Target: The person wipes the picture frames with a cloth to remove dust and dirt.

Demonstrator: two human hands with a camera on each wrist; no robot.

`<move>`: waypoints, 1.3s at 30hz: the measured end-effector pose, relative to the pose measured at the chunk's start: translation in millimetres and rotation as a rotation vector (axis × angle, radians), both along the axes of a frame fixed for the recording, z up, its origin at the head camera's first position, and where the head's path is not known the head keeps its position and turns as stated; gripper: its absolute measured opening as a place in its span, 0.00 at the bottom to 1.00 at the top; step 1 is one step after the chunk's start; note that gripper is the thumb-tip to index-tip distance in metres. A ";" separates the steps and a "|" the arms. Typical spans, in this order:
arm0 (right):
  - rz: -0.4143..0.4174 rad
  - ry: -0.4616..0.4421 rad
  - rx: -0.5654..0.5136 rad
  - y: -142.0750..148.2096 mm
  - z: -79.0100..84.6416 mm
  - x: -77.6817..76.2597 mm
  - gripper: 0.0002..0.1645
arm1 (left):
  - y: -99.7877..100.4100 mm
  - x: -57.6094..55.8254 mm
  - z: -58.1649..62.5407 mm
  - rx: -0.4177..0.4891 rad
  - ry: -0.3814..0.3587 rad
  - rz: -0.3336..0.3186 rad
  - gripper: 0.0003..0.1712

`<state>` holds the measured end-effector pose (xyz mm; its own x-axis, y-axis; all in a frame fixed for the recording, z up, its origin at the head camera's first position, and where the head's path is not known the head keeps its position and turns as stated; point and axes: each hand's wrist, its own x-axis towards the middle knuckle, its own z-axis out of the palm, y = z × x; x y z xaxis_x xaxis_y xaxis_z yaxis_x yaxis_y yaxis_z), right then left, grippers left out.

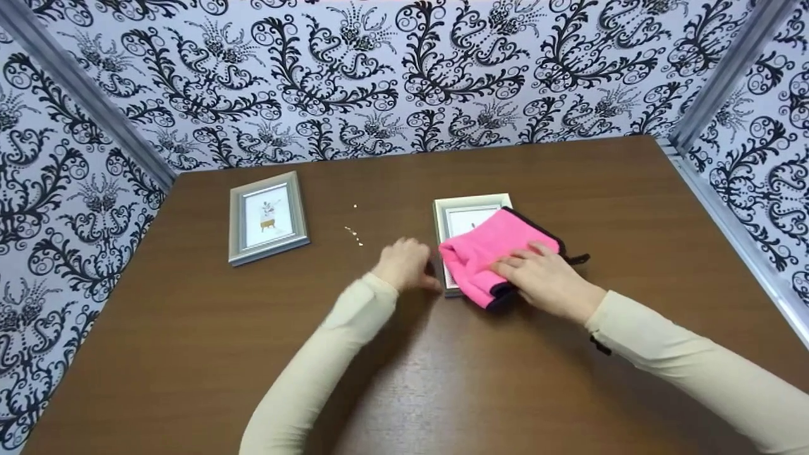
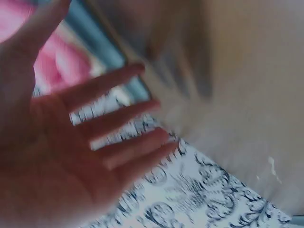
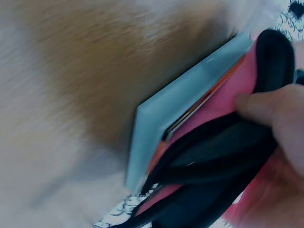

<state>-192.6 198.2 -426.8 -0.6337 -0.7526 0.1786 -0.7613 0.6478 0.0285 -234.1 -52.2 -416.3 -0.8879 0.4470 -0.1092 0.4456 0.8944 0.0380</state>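
Observation:
A pink cloth (image 1: 483, 243) with black edging lies folded over a picture frame (image 1: 471, 201) on the table, hiding much of its picture. My right hand (image 1: 542, 278) grips the cloth over the frame's right side. In the right wrist view, the thumb (image 3: 260, 108) presses on the pink fabric beside a dark fold, and the frame's pale edge (image 3: 194, 80) shows next to it. Close to the frame's left side is my left hand (image 1: 404, 262), which holds nothing. Its fingers (image 2: 118, 116) are straight and spread in the left wrist view.
A second picture frame (image 1: 268, 218) lies at the back left of the brown table (image 1: 404, 354). Several small pale bits (image 1: 355, 237) are scattered between the two frames. Patterned walls (image 1: 379, 82) with metal posts (image 1: 723, 69) enclose the back and sides.

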 end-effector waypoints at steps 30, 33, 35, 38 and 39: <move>-0.100 0.014 -0.009 -15.1 -0.4 10.6 0.18 | 23.7 -88.7 -8.2 0.284 0.003 0.035 0.10; -0.037 -0.046 -0.053 -16.4 -2.4 9.5 0.23 | 22.9 -87.0 -8.6 0.276 0.003 0.033 0.10; 0.017 -0.063 -0.070 -18.2 -5.3 7.8 0.25 | 22.6 -85.8 -9.3 0.263 0.010 0.025 0.09; 0.103 -0.082 -0.078 -21.9 -9.2 4.5 0.30 | 22.1 -84.9 -10.9 0.249 0.027 0.021 0.06; 0.133 -0.092 -0.076 -23.0 -10.4 3.1 0.32 | 21.9 -84.6 -11.4 0.250 0.030 0.020 0.05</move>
<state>-189.5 175.2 -437.2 -0.5460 -0.8173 0.1841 -0.8374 0.5389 -0.0911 -318.7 -30.3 -427.7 -0.8982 0.4387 0.0292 0.4319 0.8678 0.2458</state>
